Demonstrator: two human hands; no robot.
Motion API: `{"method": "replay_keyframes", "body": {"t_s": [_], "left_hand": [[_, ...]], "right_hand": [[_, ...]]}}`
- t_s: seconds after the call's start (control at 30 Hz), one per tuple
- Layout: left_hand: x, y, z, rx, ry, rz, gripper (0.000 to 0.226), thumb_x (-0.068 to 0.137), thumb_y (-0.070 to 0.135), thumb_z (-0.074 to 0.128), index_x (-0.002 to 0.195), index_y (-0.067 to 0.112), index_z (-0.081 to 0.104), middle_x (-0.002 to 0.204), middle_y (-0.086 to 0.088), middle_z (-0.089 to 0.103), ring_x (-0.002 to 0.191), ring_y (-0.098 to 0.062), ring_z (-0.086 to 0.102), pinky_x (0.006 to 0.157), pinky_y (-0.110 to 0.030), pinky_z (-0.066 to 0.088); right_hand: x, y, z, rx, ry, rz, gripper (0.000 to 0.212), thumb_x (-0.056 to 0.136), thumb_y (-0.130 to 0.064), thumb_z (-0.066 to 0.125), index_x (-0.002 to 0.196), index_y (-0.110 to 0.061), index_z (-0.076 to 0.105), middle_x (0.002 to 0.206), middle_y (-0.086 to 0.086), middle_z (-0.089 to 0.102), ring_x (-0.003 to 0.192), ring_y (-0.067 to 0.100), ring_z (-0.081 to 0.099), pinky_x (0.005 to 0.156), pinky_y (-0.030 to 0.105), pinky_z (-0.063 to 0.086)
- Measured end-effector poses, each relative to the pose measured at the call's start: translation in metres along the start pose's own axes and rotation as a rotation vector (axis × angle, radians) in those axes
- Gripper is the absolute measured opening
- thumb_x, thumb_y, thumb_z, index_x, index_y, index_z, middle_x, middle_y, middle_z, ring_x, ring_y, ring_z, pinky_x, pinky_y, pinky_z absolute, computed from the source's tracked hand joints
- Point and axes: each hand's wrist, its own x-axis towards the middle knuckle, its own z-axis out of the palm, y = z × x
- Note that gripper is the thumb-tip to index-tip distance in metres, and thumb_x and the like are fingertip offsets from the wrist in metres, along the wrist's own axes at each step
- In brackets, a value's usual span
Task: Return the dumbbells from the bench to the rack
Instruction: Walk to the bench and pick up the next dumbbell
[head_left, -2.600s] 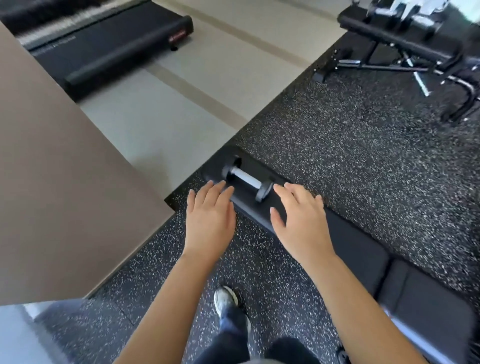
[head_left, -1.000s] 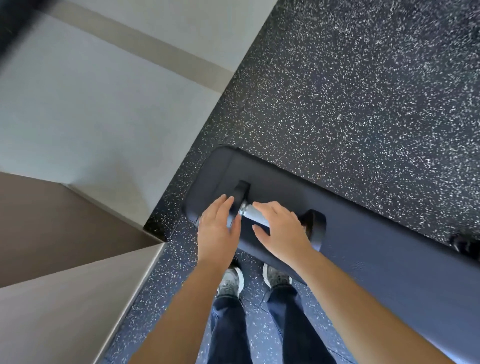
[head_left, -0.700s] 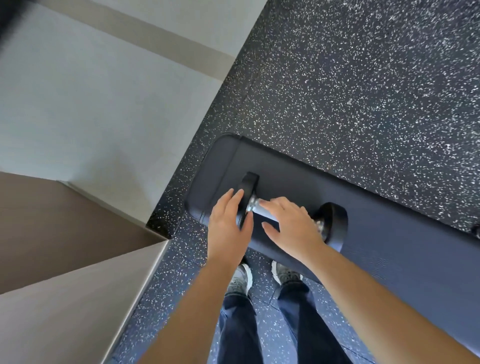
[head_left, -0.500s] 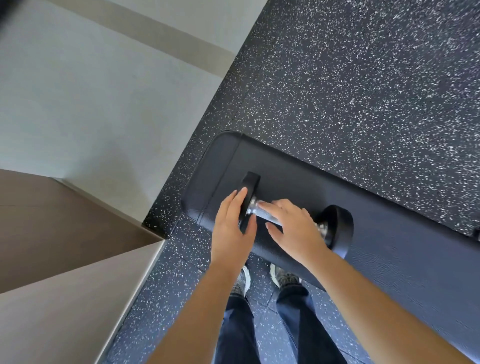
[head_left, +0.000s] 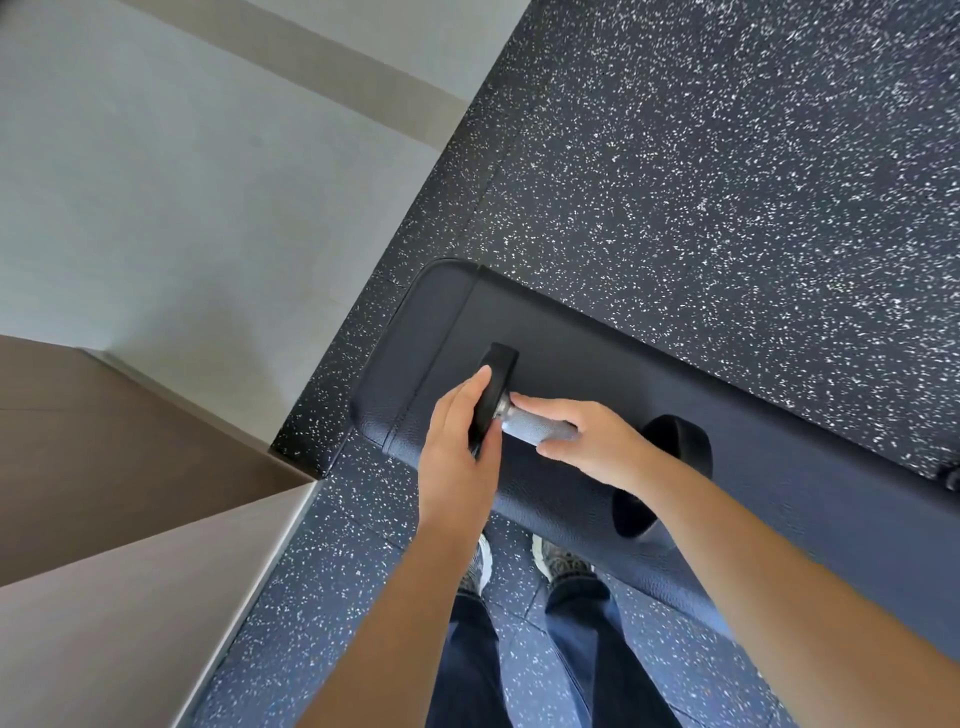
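A dumbbell (head_left: 524, 427) with black round heads and a knurled silver handle is over the left end of the black padded bench (head_left: 431, 332). My right hand (head_left: 597, 447) grips the handle from above, its fingers curled round it. My left hand (head_left: 457, 447) holds the dumbbell's left head, with the fingers along its outer face and the thumb on the inner side. The right head shows behind my right wrist. The rack is out of view.
The bench runs off to the lower right over black speckled rubber flooring (head_left: 727, 182). Pale tiled floor (head_left: 182, 182) lies to the left. A brown and beige wall corner (head_left: 130, 519) juts in at the lower left. My feet (head_left: 556, 564) stand right against the bench.
My hands came down onto the dumbbell and took hold of the handle and the left head. It has tilted and shifted toward me since half a second ago.
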Motion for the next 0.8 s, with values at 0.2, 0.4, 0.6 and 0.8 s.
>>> {"method": "replay_keyframes", "body": {"t_s": [0.2, 0.4, 0.6, 0.8], "left_hand": [[0.005, 0.001, 0.000, 0.013, -0.017, -0.012, 0.062, 0.087, 0.007, 0.056, 0.116, 0.058, 0.037, 0.120, 0.025, 0.046, 0.108, 0.020, 0.040, 0.083, 0.006, 0.027], [0.007, -0.002, 0.002, 0.040, -0.017, -0.015, 0.060, 0.087, 0.008, 0.057, 0.119, 0.055, 0.037, 0.122, 0.017, 0.049, 0.109, 0.018, 0.041, 0.085, 0.004, 0.027], [0.003, -0.005, 0.003, 0.078, -0.004, -0.004, 0.062, 0.087, 0.008, 0.056, 0.120, 0.057, 0.035, 0.124, 0.014, 0.049, 0.110, 0.015, 0.042, 0.086, 0.000, 0.032], [0.004, 0.004, 0.006, 0.026, 0.026, -0.049, 0.059, 0.086, 0.006, 0.057, 0.118, 0.053, 0.041, 0.119, 0.020, 0.051, 0.107, 0.017, 0.043, 0.083, 0.002, 0.032]], "right_hand": [[0.004, -0.002, -0.013, 0.213, -0.027, -0.019, 0.065, 0.074, 0.009, 0.053, 0.090, -0.054, 0.062, 0.103, -0.028, 0.063, 0.101, -0.004, 0.059, 0.088, 0.013, 0.042], [0.011, -0.008, -0.028, 0.148, -0.261, -0.012, 0.062, 0.077, 0.010, 0.052, 0.098, -0.047, 0.061, 0.118, -0.019, 0.062, 0.108, 0.001, 0.057, 0.100, 0.024, 0.038], [0.019, -0.010, -0.036, 0.136, -0.473, 0.035, 0.055, 0.080, 0.010, 0.053, 0.107, -0.038, 0.057, 0.099, -0.011, 0.064, 0.082, 0.007, 0.065, 0.092, 0.027, 0.043], [0.019, -0.010, -0.036, 0.155, -0.460, 0.062, 0.061, 0.078, 0.009, 0.054, 0.096, -0.049, 0.058, 0.101, -0.005, 0.065, 0.082, 0.004, 0.063, 0.088, 0.023, 0.044]]}}
